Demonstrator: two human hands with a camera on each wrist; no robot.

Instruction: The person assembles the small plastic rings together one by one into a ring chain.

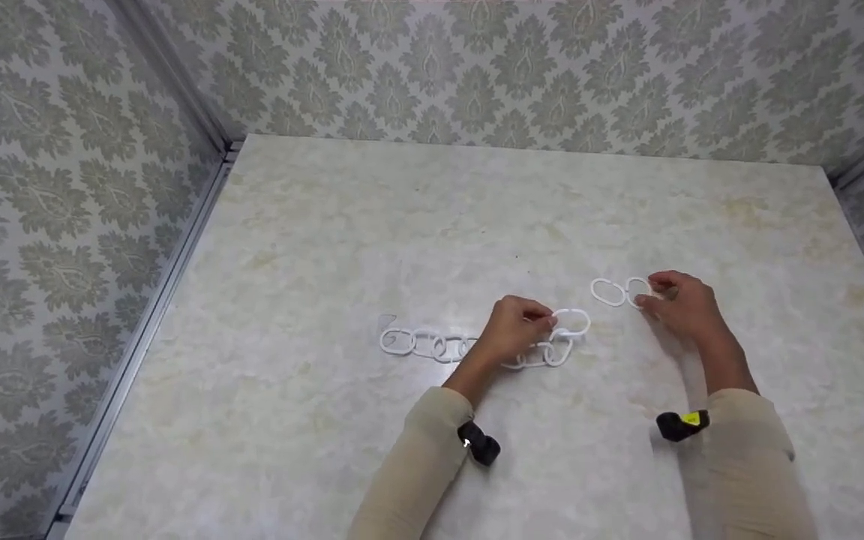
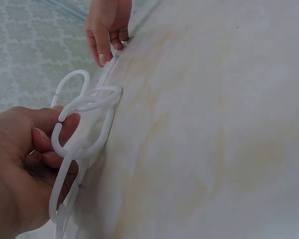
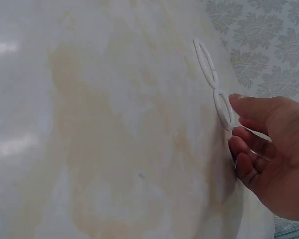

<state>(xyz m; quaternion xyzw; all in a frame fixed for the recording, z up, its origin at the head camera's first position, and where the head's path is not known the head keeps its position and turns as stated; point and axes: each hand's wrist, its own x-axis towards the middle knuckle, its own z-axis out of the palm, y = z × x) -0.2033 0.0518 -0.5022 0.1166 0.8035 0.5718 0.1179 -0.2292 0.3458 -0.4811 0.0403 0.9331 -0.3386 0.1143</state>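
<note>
A chain of white plastic links (image 1: 397, 342) lies on the table, partly hidden behind my left forearm. My left hand (image 1: 511, 328) pinches a link (image 1: 573, 310) at the chain's right end, raised a little off the surface. In the left wrist view a small gap shows in a link (image 2: 105, 132) beside the fingers. Two loose white links (image 1: 607, 292) lie farther right, side by side. My right hand (image 1: 685, 306) has thumb and fingers at opposite edges of the nearer loose link (image 3: 223, 110); the farther loose link (image 3: 205, 62) touches its end.
The pale marbled table (image 1: 312, 225) stretches around both hands. Patterned wallpaper panels (image 1: 432, 67) rise behind it and at the sides. A metal rail (image 1: 154, 330) runs along the left edge. A small clear piece (image 1: 385, 322) lies by the chain's left end.
</note>
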